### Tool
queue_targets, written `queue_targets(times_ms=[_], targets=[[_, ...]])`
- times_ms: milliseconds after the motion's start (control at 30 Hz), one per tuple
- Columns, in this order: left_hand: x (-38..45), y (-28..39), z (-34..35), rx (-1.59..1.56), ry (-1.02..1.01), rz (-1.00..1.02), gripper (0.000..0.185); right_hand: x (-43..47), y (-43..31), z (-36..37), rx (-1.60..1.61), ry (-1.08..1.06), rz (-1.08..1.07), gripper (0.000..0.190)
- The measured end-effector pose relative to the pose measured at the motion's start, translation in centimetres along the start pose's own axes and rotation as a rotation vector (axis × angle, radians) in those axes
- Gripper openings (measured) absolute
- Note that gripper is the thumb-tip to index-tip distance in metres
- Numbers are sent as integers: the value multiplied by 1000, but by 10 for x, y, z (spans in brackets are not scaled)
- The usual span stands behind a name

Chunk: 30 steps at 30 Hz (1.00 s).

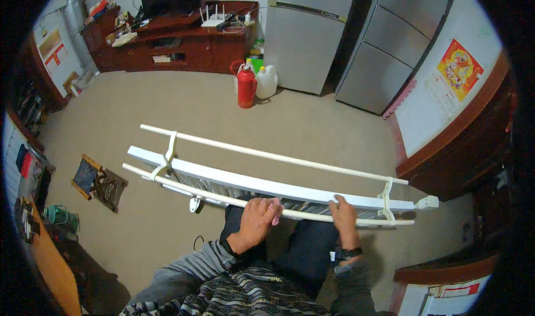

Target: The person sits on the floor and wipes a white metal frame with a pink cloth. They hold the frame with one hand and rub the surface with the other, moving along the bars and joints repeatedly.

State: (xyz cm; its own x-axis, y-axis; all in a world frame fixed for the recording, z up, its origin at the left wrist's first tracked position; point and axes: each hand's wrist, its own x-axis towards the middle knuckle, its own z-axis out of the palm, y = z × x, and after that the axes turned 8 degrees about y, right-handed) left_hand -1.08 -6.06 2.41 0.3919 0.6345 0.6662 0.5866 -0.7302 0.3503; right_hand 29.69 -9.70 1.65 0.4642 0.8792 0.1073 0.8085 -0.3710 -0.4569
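Note:
A long white radiator-like heater [267, 184] with a flat top and fins stretches across in front of my legs. Two pale rods run along it on brackets, the far rod [267, 152] beyond the top and the near rod [200, 190] on my side. My left hand [256, 220] holds a pink cloth [276, 212] against the near rod, and part of the cloth is hidden in the fingers. Farther right, my right hand [345, 215] grips the near rod, with a fingertip at the heater's white top edge. A pale bracket [386, 199] stands to its right.
A folding stool [99, 182] and a green lantern-like object [62, 219] stand at left. Ahead are a red thermos [246, 88], a white jug [266, 82], refrigerators [307, 44] and a wooden cabinet [188, 50]. A dark cable loop [198, 241] lies on the floor.

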Motion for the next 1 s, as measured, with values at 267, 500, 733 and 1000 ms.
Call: queue_targets(times_ms=[267,500,733,1000], targets=[[-4,5,6,-26,-53,-8,36,12,-100,62,300,-520,-277,61],[1,6,8,-76,-34,-42,23,13,-148,69,731,-866,-209,53],[-21,-23,32,-987,27,-907,41,-21,-152,49,933,-698,-273,61],[-34,-37,10,-285,-141,-369,98,-46,-137,56,369,-309,-758,47]])
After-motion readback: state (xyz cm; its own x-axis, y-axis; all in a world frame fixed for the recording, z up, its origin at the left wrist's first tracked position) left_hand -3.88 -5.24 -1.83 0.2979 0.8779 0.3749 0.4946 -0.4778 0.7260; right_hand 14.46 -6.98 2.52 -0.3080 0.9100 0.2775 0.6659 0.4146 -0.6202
